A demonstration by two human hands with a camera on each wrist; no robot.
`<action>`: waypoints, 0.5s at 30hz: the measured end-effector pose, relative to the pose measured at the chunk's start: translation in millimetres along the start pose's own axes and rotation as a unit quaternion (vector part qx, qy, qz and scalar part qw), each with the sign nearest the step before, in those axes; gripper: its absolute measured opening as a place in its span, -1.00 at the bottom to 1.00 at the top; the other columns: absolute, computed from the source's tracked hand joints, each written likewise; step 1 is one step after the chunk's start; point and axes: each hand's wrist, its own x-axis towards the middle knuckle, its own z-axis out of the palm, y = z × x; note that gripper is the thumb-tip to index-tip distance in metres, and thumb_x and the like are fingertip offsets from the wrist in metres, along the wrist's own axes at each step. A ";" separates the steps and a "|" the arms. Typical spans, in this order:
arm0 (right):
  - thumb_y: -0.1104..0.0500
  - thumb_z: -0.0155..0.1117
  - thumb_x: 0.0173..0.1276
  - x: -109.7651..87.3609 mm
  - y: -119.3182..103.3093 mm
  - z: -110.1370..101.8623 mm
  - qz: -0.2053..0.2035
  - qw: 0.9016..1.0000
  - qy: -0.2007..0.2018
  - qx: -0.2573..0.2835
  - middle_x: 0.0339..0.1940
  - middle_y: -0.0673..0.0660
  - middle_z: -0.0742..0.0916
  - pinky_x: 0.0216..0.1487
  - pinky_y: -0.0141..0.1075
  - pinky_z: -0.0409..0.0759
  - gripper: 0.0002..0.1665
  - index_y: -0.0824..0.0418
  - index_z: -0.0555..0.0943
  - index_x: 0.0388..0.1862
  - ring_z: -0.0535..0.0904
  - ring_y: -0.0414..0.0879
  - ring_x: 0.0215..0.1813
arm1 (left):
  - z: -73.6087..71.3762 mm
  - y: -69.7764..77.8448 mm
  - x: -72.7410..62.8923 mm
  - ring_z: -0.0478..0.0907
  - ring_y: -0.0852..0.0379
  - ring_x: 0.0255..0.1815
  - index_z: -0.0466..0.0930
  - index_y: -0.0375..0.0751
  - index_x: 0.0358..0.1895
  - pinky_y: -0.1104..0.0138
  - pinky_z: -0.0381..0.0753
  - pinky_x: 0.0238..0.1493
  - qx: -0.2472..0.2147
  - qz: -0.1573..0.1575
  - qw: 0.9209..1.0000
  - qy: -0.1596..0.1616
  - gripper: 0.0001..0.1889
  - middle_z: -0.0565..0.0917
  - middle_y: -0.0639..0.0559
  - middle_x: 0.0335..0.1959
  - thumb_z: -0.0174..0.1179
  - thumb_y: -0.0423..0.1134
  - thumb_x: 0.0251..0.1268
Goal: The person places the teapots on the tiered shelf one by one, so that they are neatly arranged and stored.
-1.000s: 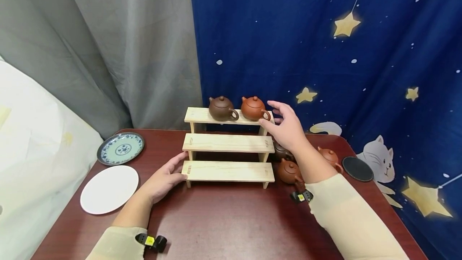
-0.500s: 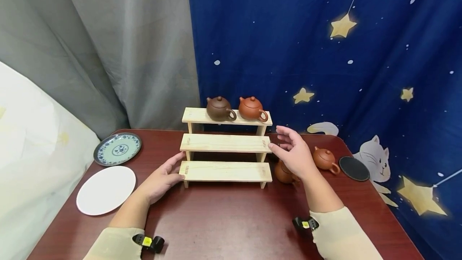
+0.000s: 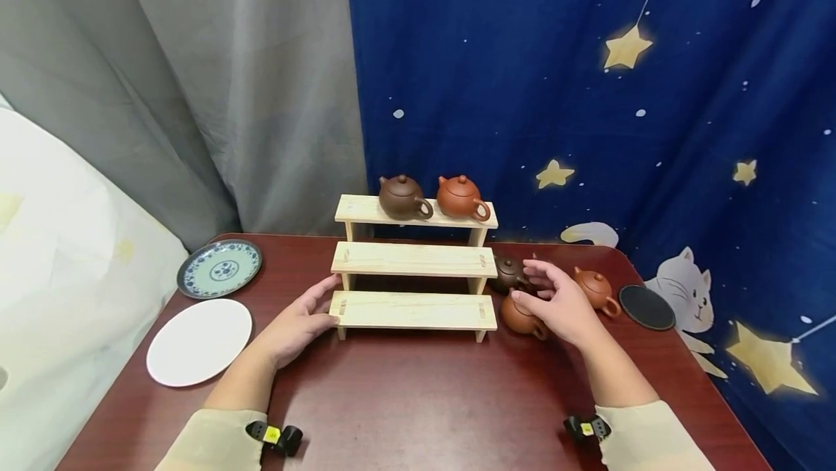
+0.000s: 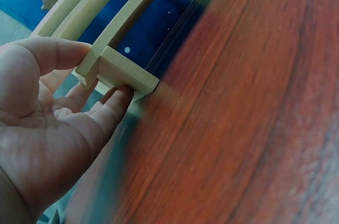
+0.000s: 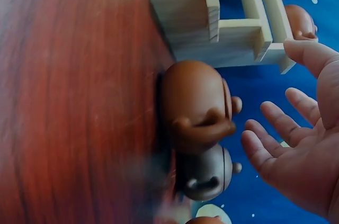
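A three-tier wooden display stand (image 3: 414, 259) stands on the table. My left hand (image 3: 294, 329) holds its left end at the lowest tier, thumb on the board's end and fingertips against the leg (image 4: 130, 73). On the top tier sit a dark brown teapot (image 3: 400, 199) and a reddish-brown teapot (image 3: 459, 197). My right hand (image 3: 567, 305) hovers, fingers spread and holding nothing, over the teapots right of the stand. Below it are an orange-brown teapot (image 3: 518, 317) and a dark teapot (image 3: 506, 275); the hand partly hides both in the head view.
Farther right stand another orange-brown teapot (image 3: 593, 287) and a black round plate (image 3: 646, 307). At the left lie a blue-patterned plate (image 3: 222, 270) and a white oval plate (image 3: 199, 344). Grey and blue curtains (image 3: 457, 79) hang behind the table.
My right hand has moved from beside the reddish-brown teapot on the top tier, down and right to above the teapots on the table. The left hand stays at the stand.
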 end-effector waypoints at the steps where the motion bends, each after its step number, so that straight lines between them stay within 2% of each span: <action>1: -0.04 0.53 0.42 -0.6 2.8 -0.9 0.000 1.000 -0.001 -0.005 0.44 0.29 0.65 0.33 0.12 0.58 -0.19 0.08 0.46 0.56 0.60 0.21 0.42 | 0.3 0.3 0.2 0.15 -0.23 0.72 -0.06 -0.03 0.78 0.52 0.57 0.25 0.000 0.000 1.000 0.001 -0.11 0.05 -0.19 0.79 0.12 -0.49 0.48; 11: 0.01 0.54 0.40 -5.8 21.7 -3.8 0.019 0.999 -0.027 -0.020 0.39 0.38 0.65 0.35 0.21 0.59 -0.17 0.26 0.46 0.54 0.62 0.30 0.35 | 1.1 0.8 -0.4 0.14 -0.23 0.72 -0.05 -0.04 0.77 0.52 0.57 0.25 -0.002 -0.002 1.000 0.004 -0.12 0.04 -0.19 0.79 0.12 -0.50 0.48; 15: -0.03 0.56 0.37 -7.2 29.0 -1.9 0.026 0.998 -0.047 -0.029 0.40 0.38 0.64 0.30 0.11 0.64 -0.15 0.26 0.48 0.52 0.63 0.29 0.34 | 1.2 0.5 0.4 0.14 -0.24 0.72 -0.05 -0.05 0.77 0.52 0.57 0.25 -0.004 0.001 1.000 0.002 -0.11 0.05 -0.20 0.78 0.12 -0.50 0.48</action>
